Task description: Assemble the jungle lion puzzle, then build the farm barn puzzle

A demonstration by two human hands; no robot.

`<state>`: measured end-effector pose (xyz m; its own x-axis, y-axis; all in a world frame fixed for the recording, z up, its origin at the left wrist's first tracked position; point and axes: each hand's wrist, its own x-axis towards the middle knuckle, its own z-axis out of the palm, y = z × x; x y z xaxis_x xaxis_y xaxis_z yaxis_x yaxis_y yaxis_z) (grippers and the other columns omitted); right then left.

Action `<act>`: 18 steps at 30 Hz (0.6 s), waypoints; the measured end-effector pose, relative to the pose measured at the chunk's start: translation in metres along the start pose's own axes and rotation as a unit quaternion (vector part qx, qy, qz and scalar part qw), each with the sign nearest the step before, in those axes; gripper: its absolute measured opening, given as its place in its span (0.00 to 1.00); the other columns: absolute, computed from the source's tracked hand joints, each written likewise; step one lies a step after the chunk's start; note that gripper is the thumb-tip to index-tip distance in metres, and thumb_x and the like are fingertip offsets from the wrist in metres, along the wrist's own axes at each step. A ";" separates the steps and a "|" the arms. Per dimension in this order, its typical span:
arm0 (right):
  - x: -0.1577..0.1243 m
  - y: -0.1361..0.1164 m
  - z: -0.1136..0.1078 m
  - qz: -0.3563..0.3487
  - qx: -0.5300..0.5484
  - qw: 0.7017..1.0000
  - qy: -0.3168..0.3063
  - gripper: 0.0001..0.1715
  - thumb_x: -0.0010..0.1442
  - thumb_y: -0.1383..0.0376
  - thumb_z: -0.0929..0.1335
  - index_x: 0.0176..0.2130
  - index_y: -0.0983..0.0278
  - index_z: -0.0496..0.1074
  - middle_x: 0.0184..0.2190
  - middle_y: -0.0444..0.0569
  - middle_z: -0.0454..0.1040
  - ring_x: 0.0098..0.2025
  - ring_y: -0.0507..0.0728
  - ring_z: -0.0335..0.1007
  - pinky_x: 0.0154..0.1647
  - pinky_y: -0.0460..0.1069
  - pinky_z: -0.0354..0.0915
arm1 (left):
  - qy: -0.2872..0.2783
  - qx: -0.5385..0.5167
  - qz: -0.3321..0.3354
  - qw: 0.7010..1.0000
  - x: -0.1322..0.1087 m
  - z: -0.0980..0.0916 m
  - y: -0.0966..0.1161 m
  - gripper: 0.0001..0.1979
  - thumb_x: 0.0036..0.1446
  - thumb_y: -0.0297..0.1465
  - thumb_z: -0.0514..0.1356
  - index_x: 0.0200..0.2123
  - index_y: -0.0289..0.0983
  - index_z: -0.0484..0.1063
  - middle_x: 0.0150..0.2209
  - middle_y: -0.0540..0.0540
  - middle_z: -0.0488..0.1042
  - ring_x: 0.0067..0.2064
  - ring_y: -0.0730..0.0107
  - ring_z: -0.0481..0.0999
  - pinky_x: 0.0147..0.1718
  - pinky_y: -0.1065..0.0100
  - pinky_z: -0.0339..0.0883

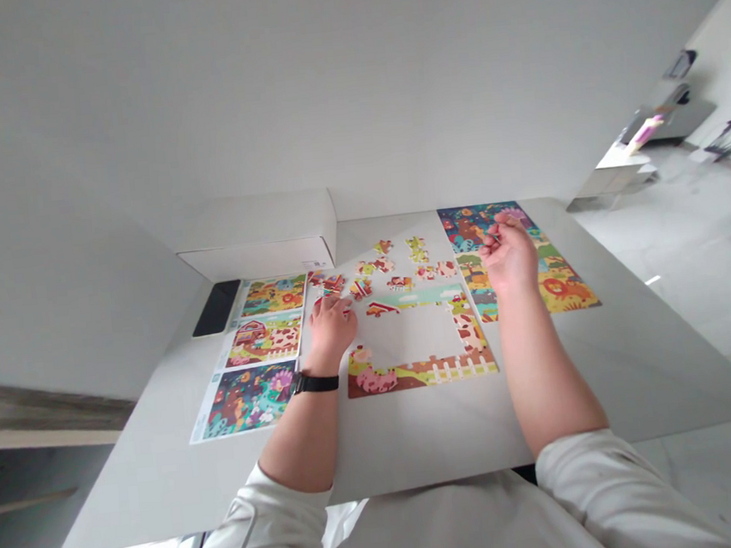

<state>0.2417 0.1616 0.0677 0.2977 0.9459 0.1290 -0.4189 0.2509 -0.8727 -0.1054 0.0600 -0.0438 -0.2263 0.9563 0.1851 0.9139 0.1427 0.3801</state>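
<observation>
My left hand (334, 327), with a black watch on its wrist, reaches to the left side of a partly joined farm puzzle (414, 371). Its fingers are bent down onto a red puzzle piece, mostly hidden under them. The puzzle forms a frame of joined border pieces around a bare middle; a red roof piece (382, 308) lies inside its upper left. Loose pieces, such as a cow piece (399, 283) and a green piece (417, 249), lie beyond the frame. My right hand (511, 258) hovers over the joined puzzles at right, fingers loosely curled and apart, no piece visible in it.
A picture sheet (223, 367) with three scenes lies at left, beside a black phone (217, 308). Behind them a white box (254, 259) stands against the wall. At right, joined puzzles (569, 276) cover part of the white table (420, 441).
</observation>
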 end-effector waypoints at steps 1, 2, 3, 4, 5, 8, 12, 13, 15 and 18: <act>-0.001 0.001 0.002 0.002 -0.002 1.000 -0.002 0.14 0.53 0.56 0.76 0.39 0.55 0.74 0.30 0.40 0.72 0.29 0.51 0.68 0.27 0.47 0.63 | 0.001 -0.001 0.007 1.000 0.001 0.002 -0.001 0.19 0.65 0.32 0.60 0.56 0.47 0.84 0.65 0.41 0.77 0.67 0.44 0.71 0.69 0.44 0.67; -0.002 0.002 0.003 0.003 -0.004 1.000 -0.005 0.14 0.53 0.56 0.76 0.39 0.55 0.74 0.30 0.40 0.72 0.29 0.51 0.68 0.27 0.47 0.63 | 0.000 -0.002 0.014 1.000 0.002 0.004 -0.002 0.20 0.65 0.32 0.60 0.56 0.47 0.84 0.65 0.41 0.77 0.67 0.45 0.72 0.70 0.45 0.67; -0.004 0.004 0.005 0.005 -0.005 1.000 -0.011 0.14 0.53 0.57 0.76 0.39 0.55 0.74 0.30 0.40 0.72 0.29 0.51 0.68 0.27 0.47 0.62 | -0.001 -0.004 0.020 1.000 0.002 0.006 -0.003 0.20 0.65 0.32 0.60 0.57 0.47 0.83 0.65 0.42 0.77 0.67 0.47 0.72 0.71 0.45 0.66; -0.005 0.005 0.006 0.006 -0.006 1.000 -0.016 0.14 0.53 0.57 0.76 0.39 0.56 0.74 0.30 0.40 0.72 0.29 0.51 0.68 0.27 0.47 0.62 | -0.004 -0.005 0.025 1.000 0.003 0.007 -0.004 0.21 0.65 0.32 0.59 0.58 0.47 0.83 0.65 0.42 0.77 0.67 0.48 0.72 0.71 0.46 0.65; -0.006 0.006 0.007 0.006 -0.006 1.000 -0.021 0.14 0.53 0.57 0.76 0.39 0.56 0.74 0.30 0.40 0.73 0.28 0.51 0.67 0.27 0.46 0.62 | -0.008 -0.006 0.032 0.999 0.004 0.009 -0.005 0.22 0.65 0.32 0.59 0.59 0.47 0.82 0.65 0.42 0.76 0.67 0.49 0.72 0.72 0.47 0.65; -0.009 0.009 0.009 0.014 -0.015 0.999 -0.034 0.14 0.51 0.58 0.77 0.39 0.57 0.76 0.30 0.40 0.74 0.28 0.50 0.66 0.27 0.45 0.61 | -0.018 -0.009 0.053 0.998 0.006 0.012 -0.006 0.23 0.66 0.31 0.58 0.61 0.46 0.81 0.67 0.42 0.75 0.68 0.50 0.72 0.72 0.48 0.63; -0.013 0.015 0.009 0.040 -0.092 0.992 -0.072 0.15 0.51 0.56 0.77 0.39 0.57 0.78 0.31 0.41 0.77 0.30 0.50 0.69 0.29 0.45 0.62 | -0.012 -0.002 0.055 0.998 0.005 0.013 -0.003 0.23 0.67 0.30 0.57 0.62 0.44 0.81 0.68 0.40 0.74 0.70 0.49 0.71 0.75 0.46 0.59; -0.013 0.017 0.009 0.043 -0.118 0.989 -0.083 0.16 0.51 0.56 0.77 0.39 0.57 0.78 0.31 0.41 0.77 0.31 0.51 0.70 0.29 0.45 0.63 | -0.009 0.001 0.055 0.998 0.004 0.012 -0.001 0.23 0.67 0.30 0.57 0.62 0.45 0.81 0.69 0.40 0.73 0.70 0.49 0.70 0.75 0.46 0.58; -0.014 0.022 0.008 0.040 -0.167 0.980 -0.104 0.16 0.52 0.54 0.76 0.40 0.58 0.79 0.33 0.42 0.78 0.32 0.52 0.72 0.31 0.46 0.65 | -0.004 0.006 0.059 0.998 0.002 0.011 0.002 0.22 0.68 0.32 0.58 0.62 0.47 0.81 0.69 0.40 0.73 0.71 0.48 0.69 0.75 0.44 0.57; -0.013 0.033 0.006 0.029 -0.224 0.967 -0.120 0.17 0.55 0.53 0.75 0.41 0.58 0.78 0.34 0.43 0.79 0.33 0.53 0.73 0.32 0.47 0.66 | 0.000 0.012 0.058 0.998 0.000 0.009 0.005 0.21 0.70 0.37 0.59 0.62 0.48 0.80 0.70 0.40 0.71 0.73 0.47 0.66 0.76 0.42 0.54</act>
<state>0.2190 0.1591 0.0405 0.0544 0.9896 0.1332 0.0013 0.1334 -0.9911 -0.0973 0.0626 -0.0499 -0.1185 0.9668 0.2262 0.9414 0.0369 0.3352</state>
